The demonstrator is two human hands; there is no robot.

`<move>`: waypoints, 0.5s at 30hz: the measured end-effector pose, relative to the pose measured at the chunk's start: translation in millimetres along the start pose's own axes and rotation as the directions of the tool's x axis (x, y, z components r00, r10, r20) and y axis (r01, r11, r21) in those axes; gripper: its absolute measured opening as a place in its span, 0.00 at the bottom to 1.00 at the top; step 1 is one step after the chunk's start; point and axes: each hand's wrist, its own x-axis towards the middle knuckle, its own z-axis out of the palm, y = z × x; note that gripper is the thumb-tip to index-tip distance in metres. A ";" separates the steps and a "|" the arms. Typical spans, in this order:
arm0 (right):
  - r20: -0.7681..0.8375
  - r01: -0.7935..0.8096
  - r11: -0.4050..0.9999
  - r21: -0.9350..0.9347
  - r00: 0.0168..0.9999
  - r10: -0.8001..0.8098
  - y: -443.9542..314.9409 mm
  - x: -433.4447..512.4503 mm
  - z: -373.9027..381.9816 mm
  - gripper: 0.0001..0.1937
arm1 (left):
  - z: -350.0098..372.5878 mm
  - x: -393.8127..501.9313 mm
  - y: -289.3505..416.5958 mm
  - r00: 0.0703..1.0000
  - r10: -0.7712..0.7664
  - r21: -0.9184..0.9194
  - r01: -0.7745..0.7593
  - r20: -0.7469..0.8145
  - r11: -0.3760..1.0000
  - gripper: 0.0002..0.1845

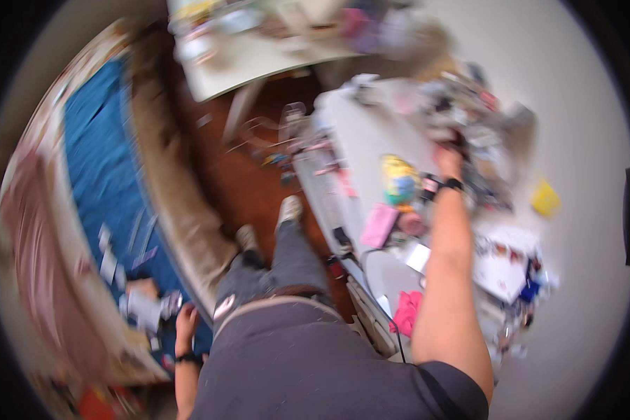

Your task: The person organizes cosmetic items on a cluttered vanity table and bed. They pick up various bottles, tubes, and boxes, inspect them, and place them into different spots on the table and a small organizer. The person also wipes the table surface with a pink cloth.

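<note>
My right arm stretches over a cluttered white table [362,126]. At its end my right hand [448,160] touches or overlaps a dark object [455,140] in the pile; blur hides whether the fingers grip it. A yellow, blue and green item [399,178], a pink box [379,226] and a bright pink cloth [407,312] lie on the near side of that arm. Low on the left, my left hand [187,318] hangs with bent fingers at the edge of a blue cloth [97,136]. Small packets [144,310] lie just beyond it, and its grip is unclear.
A second white table [226,79] bearing several objects stands ahead. Left runs a brown padded edge [157,131] beside the blue cloth. A black cable [396,331] hangs over the right table's near edge. Loose items [278,157] lie on the reddish-brown floor [236,184].
</note>
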 end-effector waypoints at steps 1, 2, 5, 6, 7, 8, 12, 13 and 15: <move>0.371 0.027 0.990 -0.135 0.928 0.025 6.5 -1.6 -10.2 0.12 | -0.2 -0.1 -2.0 0.999 -0.030 0.007 0.030 0.017 1.000 0.12; 0.396 0.048 0.996 -0.072 0.918 -0.016 5.7 1.5 -18.1 0.13 | -2.2 -3.8 -4.4 0.996 0.090 0.229 -0.087 -0.001 0.970 0.14; 0.468 -0.581 0.491 0.649 0.814 0.345 -17.3 -0.4 -49.5 0.17 | 10.3 -9.7 -8.0 0.986 0.085 0.255 -0.046 -0.144 0.966 0.17; 0.522 -0.673 0.243 0.699 0.712 0.470 -30.6 -1.8 -65.0 0.19 | 14.4 -13.2 -9.6 0.982 0.035 0.180 -0.002 -0.185 0.984 0.18; 0.417 -0.611 0.362 0.704 0.768 0.486 -49.7 -8.4 -75.5 0.20 | 17.5 -17.4 -11.9 0.979 -0.075 0.086 0.092 -0.189 0.992 0.19; 0.384 -0.610 0.372 0.700 0.761 0.523 -70.6 -17.3 -84.8 0.21 | 21.3 -20.7 -15.1 0.973 -0.122 0.049 0.134 -0.197 0.990 0.18; 0.623 -0.651 0.212 0.729 0.759 0.189 -154.5 -79.9 -113.6 0.19 | 39.0 -34.9 -46.1 0.962 -0.229 -0.137 0.210 -0.146 0.968 0.15; 0.666 -0.675 0.256 0.692 0.734 0.134 -176.8 -98.5 -118.8 0.19 | 43.7 -40.0 -57.5 0.963 -0.222 -0.093 0.210 -0.154 0.973 0.14; 0.762 -0.726 0.298 0.619 0.647 -0.008 -219.4 -125.8 -128.5 0.17 | 48.2 -47.3 -81.0 0.955 -0.258 -0.097 0.246 -0.148 0.964 0.12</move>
